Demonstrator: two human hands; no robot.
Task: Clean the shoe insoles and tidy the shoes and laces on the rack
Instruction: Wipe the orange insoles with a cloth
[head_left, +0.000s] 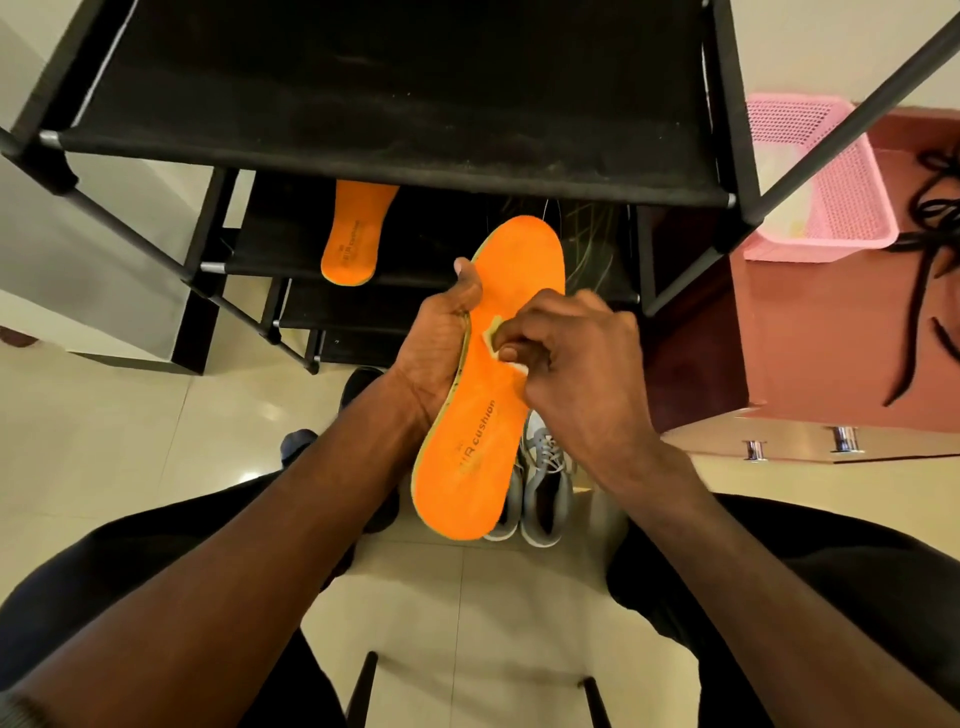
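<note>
At centre frame, in front of the shoe rack, the left hand grips an orange insole by its left edge: thumb curled over the top face near the forefoot, palm along the rim, the other fingers hidden behind it. Insole is held tilted, toe end up and toward the rack, heel end down toward the person's lap; printed side faces the camera, text reading "cushion" legible near the heel.

Right hand lies over the insole's middle, fingers curled and pinching a small pale piece of cloth or wipe against the orange face. Only a corner of that material shows; what it is cannot be told.

Below and just behind the heel end, a pair of grey laced shoes stands side by side on the pale tiled floor, partly covered by the insole.

A second orange insole lies on a lower shelf of the rack, heel toward the camera, same printed text. Top shelf is black fabric, dusty.

Right of the rack: a pink mesh basket on a reddish-brown surface, with black laces lying loose beside the basket.
</note>
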